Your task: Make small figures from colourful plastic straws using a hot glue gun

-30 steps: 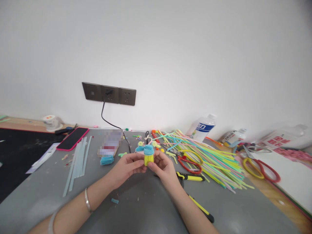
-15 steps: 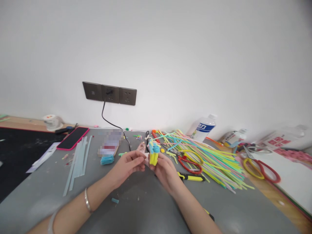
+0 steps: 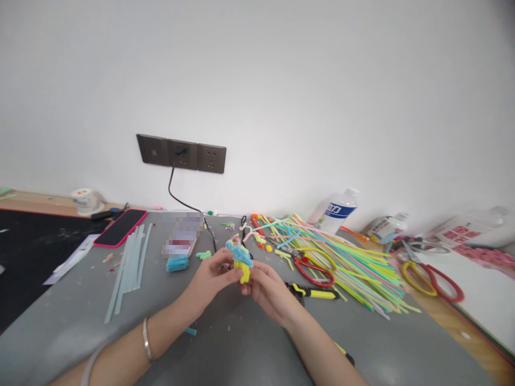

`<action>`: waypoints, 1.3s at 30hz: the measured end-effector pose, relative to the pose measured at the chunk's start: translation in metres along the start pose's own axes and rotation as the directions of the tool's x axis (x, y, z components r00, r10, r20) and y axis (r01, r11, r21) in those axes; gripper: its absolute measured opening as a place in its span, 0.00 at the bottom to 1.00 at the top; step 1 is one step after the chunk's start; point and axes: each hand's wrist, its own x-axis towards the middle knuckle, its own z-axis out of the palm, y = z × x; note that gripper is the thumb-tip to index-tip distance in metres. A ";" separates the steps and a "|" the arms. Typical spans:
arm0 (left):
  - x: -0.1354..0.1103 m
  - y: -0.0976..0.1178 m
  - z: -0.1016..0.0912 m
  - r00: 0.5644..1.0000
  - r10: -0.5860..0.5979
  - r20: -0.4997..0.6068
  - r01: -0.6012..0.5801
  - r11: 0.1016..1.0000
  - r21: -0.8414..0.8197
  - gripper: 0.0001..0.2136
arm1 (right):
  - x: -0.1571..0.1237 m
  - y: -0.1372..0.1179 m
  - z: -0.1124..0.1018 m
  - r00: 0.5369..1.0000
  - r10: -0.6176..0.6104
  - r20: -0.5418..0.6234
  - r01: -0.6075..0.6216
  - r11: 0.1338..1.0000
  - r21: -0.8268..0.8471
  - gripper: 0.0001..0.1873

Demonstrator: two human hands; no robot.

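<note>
Between my hands is a small blue-and-yellow pipe-cleaner figure point(image 3: 242, 261), blue at the top and yellow below. My left hand point(image 3: 213, 276) pinches its left side between thumb and fingers. From the right, my right hand point(image 3: 263, 287) grips it with the fingertips. Just behind it lies a small pinkish piece point(image 3: 235, 238), partly covered. A bundle of blue pipe cleaner point(image 3: 177, 263) rests left of my left hand, and a short blue scrap point(image 3: 190, 332) lies by my left forearm.
Many coloured pipe cleaners point(image 3: 346, 262) spread at the right, with red-and-yellow scissors point(image 3: 316, 271) and yellow-black pliers point(image 3: 317, 292) beside them. Pale glue sticks point(image 3: 131, 262) and a pink-edged phone point(image 3: 120, 228) lie left. A bottle point(image 3: 336, 212) stands by the wall.
The figure has moved slightly left and down and turned. My left hand, earlier beside it, now grips it too; my right hand keeps its hold.
</note>
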 end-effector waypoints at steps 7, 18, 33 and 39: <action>0.005 -0.006 -0.005 0.984 -0.096 -0.147 0.086 0.994 -0.075 0.17 | -0.001 0.000 -0.014 0.723 -0.682 -0.107 0.419 0.556 -0.718 0.07; 0.004 -0.002 -0.001 0.992 -0.124 -0.031 0.124 0.992 -0.004 0.16 | -0.006 -0.009 -0.012 0.465 -0.836 0.290 0.498 -0.023 -0.867 0.18; 0.004 -0.003 -0.001 0.991 -0.121 -0.055 0.121 0.993 -0.015 0.18 | -0.008 -0.010 -0.008 0.449 -0.835 0.317 0.496 -0.062 -0.866 0.09; 0.005 -0.006 -0.001 0.994 -0.100 -0.047 0.099 0.994 -0.035 0.18 | -0.008 -0.011 -0.009 0.461 -0.843 0.278 0.469 -0.034 -0.883 0.09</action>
